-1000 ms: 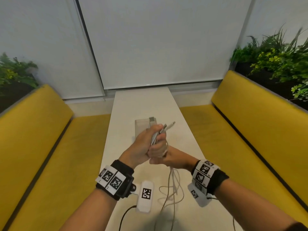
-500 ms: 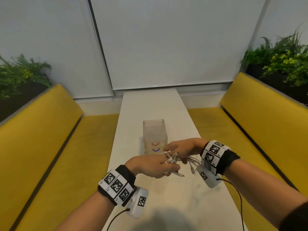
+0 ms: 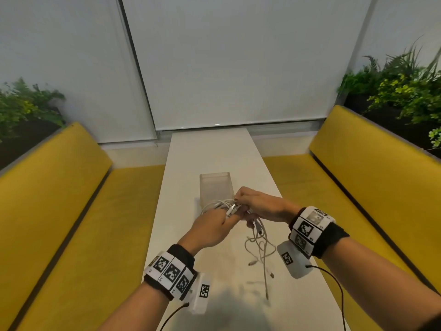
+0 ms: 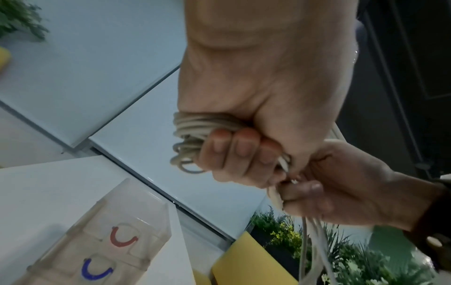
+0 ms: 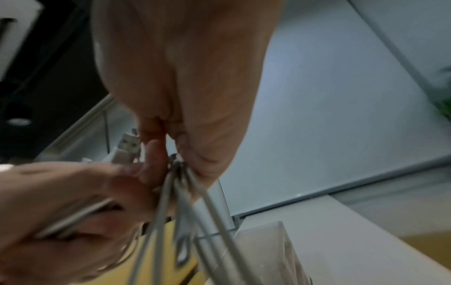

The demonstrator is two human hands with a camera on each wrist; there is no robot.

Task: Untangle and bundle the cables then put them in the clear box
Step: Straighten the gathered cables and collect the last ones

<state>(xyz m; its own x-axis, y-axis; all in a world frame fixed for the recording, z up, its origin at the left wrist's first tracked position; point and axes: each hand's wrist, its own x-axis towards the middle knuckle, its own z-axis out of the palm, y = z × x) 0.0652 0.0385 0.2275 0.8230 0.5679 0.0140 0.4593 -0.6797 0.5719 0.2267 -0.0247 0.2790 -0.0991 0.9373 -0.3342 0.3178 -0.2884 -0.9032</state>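
Head view, mid-frame: both hands up over the desk [image 3: 212, 154], working one wad of white cables [image 3: 216, 204] just in front of the clear box [image 3: 216, 187]. Left hand [image 3: 212, 226] wrapped tight round a coil of loops, fingers curled right over it, clearly seen low-centre in the left wrist view. Right hand [image 3: 261, 206] pinching a few strands and plug ends beside it, the two hands touching. Loose tails [image 3: 261, 249] still dangling down to the desk at lower centre of the head view, with a snarl of small loops partway down.

Progress, best guess: bundling started but nowhere near finished. Part coiled, the rest hanging free and looking tangled. Nothing visibly in the box yet, though hard to be sure through the frosted walls. Still to do: feed in the hanging lengths, tidy the coil, drop it in.

Counts: one clear box, with one red and one blue curved mark on its side. Two hands. Cables: can't tell exactly; several strands and at least three plug ends showing, so more than one for sure. Two yellow benches, one at each side of the frame.
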